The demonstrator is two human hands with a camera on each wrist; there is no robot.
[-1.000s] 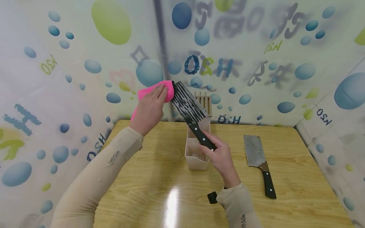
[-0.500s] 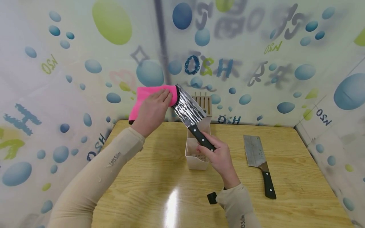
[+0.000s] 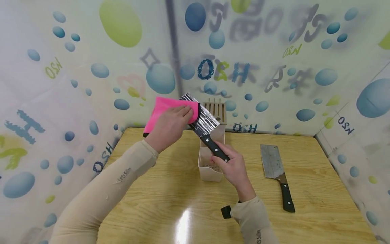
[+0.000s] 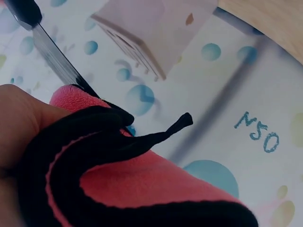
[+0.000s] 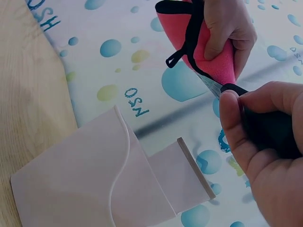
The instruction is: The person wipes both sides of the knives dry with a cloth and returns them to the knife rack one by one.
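My right hand [image 3: 234,167] grips the black riveted handle [image 3: 214,147] of a cleaver, whose wide blade [image 3: 208,123] has dark streaks and points up and left. My left hand [image 3: 170,126] holds a pink cloth [image 3: 156,113] with black edging over the middle of that blade. Seen from the right wrist, the left thumb [image 5: 215,47] presses the cloth from one side and fingers wrap the other. The cloth hides part of the blade. In the left wrist view the cloth's black edging [image 4: 156,135] sticks out beside the hand.
Behind the cleaver stands a pale knife holder [image 3: 210,174] with a slotted top [image 3: 220,113]. A second cleaver [image 3: 273,162] with a black handle lies at the right on the wooden table [image 3: 158,196]. Patterned sheeting [image 3: 259,51] rises behind the table.
My left hand and the pink cloth have slid down and right along the blade, from its far end toward the handle. The far end now shows past the cloth. My right hand has hardly moved.
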